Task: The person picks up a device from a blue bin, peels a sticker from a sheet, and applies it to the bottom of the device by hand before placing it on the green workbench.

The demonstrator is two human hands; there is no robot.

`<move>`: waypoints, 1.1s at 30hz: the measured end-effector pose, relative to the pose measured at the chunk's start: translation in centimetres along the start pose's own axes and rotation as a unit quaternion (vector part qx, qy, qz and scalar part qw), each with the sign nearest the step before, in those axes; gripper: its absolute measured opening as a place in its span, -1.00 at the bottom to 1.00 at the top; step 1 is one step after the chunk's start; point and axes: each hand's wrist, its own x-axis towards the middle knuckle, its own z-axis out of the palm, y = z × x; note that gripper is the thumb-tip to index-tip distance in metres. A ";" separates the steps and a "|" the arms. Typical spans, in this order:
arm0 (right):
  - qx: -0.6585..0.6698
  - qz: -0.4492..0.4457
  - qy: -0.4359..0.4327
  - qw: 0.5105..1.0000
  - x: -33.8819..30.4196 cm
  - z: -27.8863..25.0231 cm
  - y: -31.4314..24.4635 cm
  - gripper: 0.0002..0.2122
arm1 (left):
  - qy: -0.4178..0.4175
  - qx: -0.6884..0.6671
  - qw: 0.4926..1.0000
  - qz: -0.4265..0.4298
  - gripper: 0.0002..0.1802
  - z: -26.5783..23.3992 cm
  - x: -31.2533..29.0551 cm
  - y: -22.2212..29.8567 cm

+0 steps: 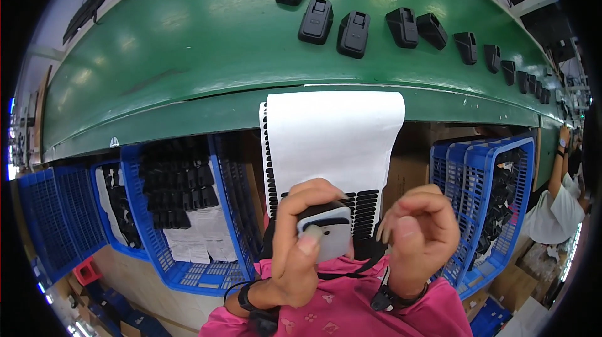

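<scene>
My left hand (296, 243) is wrapped round a small dark device with a pale grey face (337, 241), held in front of my chest. A black curved strip (332, 222) lies across that face, and my thumb presses near its left end. Just to the right, apart from the device, my right hand (423, 230) is raised with loosely curled fingers, the thumb away from the fingertips. Nothing shows in it. Below the hands, a white backing sheet (332, 139) hangs from the bench edge toward my lap, with rows of black strips (365, 208) along its lower part and left edge.
Several black dock-shaped housings (316, 21) stand in a curved row on the green bench (157, 54). Blue crates (169, 277) holding black parts and papers sit at left; another blue crate (461, 161) is at right. A co-worker's arm (557, 164) shows far right.
</scene>
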 end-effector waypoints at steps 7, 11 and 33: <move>-0.081 0.005 -0.141 0.987 0.4 1.9 0.0 -0.59 | -0.020 0.023 0.999 -0.032 -0.05 0.6 -0.3 -0.1; -0.102 -0.026 -0.125 0.987 0.1 2.2 0.7 -0.61 | -0.014 0.114 0.993 -0.031 0.06 1.3 -0.3 0.6; -0.104 0.030 -0.141 0.984 0.2 2.1 -0.1 -0.71 | -0.004 0.076 0.997 -0.035 0.11 1.2 -0.5 -0.2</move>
